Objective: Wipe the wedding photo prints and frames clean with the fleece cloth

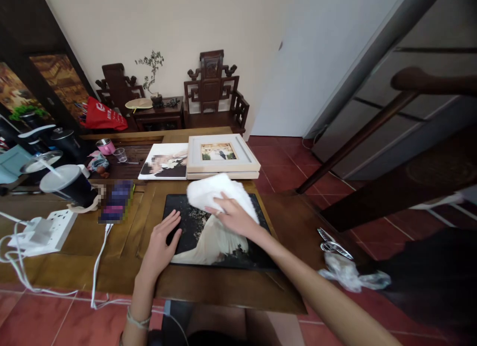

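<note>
A dark photo panel (pixel 223 241) showing a pale gown lies flat on the wooden table in front of me. At its left edge rests my left hand (pixel 166 236), fingers stretched out flat and thumb apart, holding nothing. A fluffy white cloth (pixel 204 189) is under my right hand (pixel 234 214), which grips it over the upper right part of the panel. The cloth hides that part of the picture. Behind the panel stand a stack of pale picture frames (pixel 249 159) and a white-edged photo print (pixel 167 162).
To the left are a phone (pixel 117 202) on a charging cable, a white power strip (pixel 55 231) and a dark tumbler (pixel 70 187) with a straw. Scissors (pixel 333 244) and crumpled clear plastic (pixel 348 274) lie at the right. Dark wooden chairs (pixel 212 87) stand behind the table.
</note>
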Tool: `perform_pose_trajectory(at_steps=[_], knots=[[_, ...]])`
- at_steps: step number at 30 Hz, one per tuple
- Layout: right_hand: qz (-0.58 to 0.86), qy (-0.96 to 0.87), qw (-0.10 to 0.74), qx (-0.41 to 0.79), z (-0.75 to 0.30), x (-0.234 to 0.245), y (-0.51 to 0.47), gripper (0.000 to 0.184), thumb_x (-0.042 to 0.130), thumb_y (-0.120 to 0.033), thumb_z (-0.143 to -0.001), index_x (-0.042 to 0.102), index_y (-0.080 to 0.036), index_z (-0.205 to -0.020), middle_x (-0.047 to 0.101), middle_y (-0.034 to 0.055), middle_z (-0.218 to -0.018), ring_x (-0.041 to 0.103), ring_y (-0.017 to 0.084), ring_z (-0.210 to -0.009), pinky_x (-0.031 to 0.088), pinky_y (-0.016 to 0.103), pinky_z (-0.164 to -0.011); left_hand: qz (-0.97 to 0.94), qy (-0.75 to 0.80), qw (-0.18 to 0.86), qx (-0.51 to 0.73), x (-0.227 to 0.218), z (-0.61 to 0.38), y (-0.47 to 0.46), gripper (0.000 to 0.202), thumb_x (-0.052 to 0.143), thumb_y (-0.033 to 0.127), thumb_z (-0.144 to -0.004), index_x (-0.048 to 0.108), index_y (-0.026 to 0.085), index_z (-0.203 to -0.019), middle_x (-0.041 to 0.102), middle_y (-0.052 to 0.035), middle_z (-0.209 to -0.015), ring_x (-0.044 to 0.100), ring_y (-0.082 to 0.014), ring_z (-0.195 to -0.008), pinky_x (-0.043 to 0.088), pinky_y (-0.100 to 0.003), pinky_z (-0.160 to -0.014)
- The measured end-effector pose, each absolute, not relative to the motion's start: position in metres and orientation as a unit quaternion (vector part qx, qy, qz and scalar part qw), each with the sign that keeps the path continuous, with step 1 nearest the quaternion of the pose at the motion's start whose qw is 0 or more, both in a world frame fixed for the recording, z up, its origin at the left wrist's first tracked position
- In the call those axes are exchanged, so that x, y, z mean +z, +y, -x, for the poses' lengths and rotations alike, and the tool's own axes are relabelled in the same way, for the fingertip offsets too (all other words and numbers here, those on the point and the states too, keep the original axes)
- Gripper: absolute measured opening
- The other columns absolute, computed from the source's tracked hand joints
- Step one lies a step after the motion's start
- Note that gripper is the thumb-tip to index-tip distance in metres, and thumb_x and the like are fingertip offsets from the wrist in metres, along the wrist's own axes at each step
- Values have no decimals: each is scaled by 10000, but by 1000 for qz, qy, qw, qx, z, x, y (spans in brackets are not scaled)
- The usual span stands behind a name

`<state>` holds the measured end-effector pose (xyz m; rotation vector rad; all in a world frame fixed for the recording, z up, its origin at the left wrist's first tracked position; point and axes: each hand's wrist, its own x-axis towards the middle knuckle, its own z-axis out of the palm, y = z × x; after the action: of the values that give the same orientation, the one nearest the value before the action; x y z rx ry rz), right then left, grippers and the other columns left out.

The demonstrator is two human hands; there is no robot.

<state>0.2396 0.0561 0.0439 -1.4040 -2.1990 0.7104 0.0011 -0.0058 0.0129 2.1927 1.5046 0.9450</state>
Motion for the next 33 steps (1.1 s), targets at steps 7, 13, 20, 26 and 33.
perform_pose_trajectory(at_steps=[7,13,20,26,33], knots=[[468,-845,228,120,-318,31,12,187,435,-60,-745,558,-200,-754,529,133,-1356,397,309,-1323,197,583,-1127,-766,523,158,339,11,-1,-5,306,491,256,-912,634,183,-1172,593,-106,-1308,477,-250,-1293,418,-486,-1056],[348,-912,146,159,-308,40,-82,265,456,-21,-555,580,-220,-680,437,33,-1443,252,300,-1395,132,621,-1139,-765,525,153,341,11,-2,-4,305,496,261,-908,637,199,-1171,602,-103,-1298,489,-262,-1281,428,-503,-1045],[412,-886,178,115,-315,37,-18,225,455,-47,-677,599,-199,-758,452,116,-1427,358,275,-1350,235,560,-1131,-772,517,145,340,13,-2,-3,300,500,259,-909,636,204,-1171,606,-99,-1293,493,-250,-1279,432,-498,-1048],[451,-872,174,79,-309,37,54,222,419,-51,-801,590,-175,-869,594,173,-1269,369,264,-1346,265,552,-1109,-769,521,150,339,13,-1,-3,311,500,266,-911,630,179,-1180,600,-105,-1300,481,-244,-1290,418,-482,-1066],[416,-884,188,103,-301,34,-35,237,457,-30,-690,619,-183,-771,458,130,-1421,243,295,-1398,151,624,-1129,-765,523,157,342,11,-1,-3,323,503,267,-910,615,202,-1206,590,-93,-1314,472,-245,-1296,409,-490,-1069]])
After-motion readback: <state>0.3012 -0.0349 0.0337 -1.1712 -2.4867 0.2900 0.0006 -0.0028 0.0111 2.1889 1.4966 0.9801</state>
